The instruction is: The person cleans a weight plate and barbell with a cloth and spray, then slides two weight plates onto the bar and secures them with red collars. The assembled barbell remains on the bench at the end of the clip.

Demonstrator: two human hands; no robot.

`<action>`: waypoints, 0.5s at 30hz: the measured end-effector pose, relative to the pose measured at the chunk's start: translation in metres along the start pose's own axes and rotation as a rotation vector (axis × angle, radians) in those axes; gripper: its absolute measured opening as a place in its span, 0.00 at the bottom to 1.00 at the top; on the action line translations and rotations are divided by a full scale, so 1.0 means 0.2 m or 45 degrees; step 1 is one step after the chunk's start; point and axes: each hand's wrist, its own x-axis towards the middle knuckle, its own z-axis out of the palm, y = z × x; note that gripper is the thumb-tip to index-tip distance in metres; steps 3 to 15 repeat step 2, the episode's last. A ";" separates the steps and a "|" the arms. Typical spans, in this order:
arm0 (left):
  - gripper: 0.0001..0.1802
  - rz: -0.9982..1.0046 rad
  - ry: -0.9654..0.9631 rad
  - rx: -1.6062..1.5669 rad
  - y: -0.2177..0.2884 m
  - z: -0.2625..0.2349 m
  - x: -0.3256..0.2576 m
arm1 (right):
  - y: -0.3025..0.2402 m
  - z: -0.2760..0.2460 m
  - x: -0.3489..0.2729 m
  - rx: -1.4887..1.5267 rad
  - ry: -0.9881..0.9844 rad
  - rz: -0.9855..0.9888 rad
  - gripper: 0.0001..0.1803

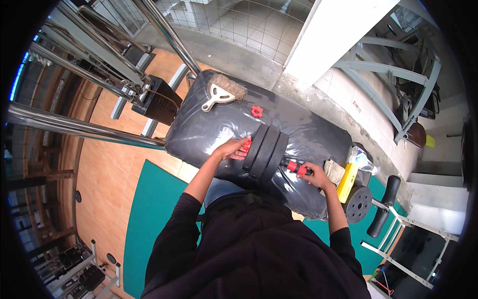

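Dumbbell (269,152) lying on black padded worktop (209,132), stack of black plates at its middle. Left hand (233,148) clamped round red collar left of plates. Right hand (315,175) gripping red-and-black handle end. Brush (224,90), loose red nut (256,111) resting farther up pad.

I see my left hand (233,148) at nine o'clock of the black dumbbell plates (265,149), my right hand (318,175) gripping the red-and-black handle (295,167) at four o'clock.
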 end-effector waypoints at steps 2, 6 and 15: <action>0.32 0.042 -0.061 -0.005 -0.05 -0.03 0.07 | -0.03 0.00 -0.01 0.000 -0.006 0.020 0.18; 0.32 0.042 -0.061 -0.005 -0.05 -0.03 0.07 | -0.03 0.00 -0.01 0.000 -0.006 0.020 0.18; 0.32 0.042 -0.061 -0.005 -0.05 -0.03 0.07 | -0.03 0.00 -0.01 0.000 -0.006 0.020 0.18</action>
